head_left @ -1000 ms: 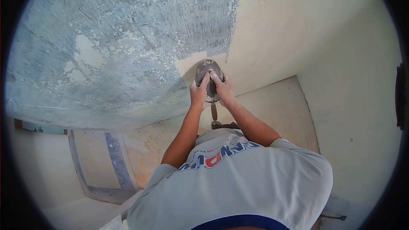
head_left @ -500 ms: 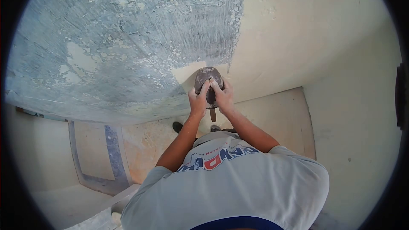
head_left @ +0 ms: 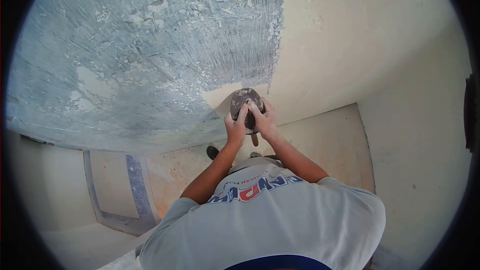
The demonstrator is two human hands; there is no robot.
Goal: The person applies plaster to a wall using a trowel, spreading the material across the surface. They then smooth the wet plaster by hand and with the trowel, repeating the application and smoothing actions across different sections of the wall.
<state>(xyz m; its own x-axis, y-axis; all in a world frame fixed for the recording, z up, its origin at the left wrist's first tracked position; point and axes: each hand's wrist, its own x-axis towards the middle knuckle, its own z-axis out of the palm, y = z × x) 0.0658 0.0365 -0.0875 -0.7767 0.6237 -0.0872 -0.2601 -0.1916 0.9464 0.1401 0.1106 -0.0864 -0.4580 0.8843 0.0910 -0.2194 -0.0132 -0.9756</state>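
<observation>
Grip is two-handed: left hand [head_left: 235,129] and right hand [head_left: 265,120] both clasp the rounded scraper [head_left: 246,101], pressing its back, seemingly to hold it flat on the wall [head_left: 150,60] at the edge of the cream paint [head_left: 340,45].

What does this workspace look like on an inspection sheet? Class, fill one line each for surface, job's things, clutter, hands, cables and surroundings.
Surface: wall, blue-grey and scraped rough at left, cream paint intact at right.
Job's things: scraper, dark rounded blade flat against the wall at the paint edge, handle pointing down.
Clutter: nothing seen.
Hands: left hand and right hand both grip the scraper, forefingers pressed on the blade.
Cables: nothing seen.
Surroundings: dusty floor below, a shoe on it, pale side wall at right.
</observation>
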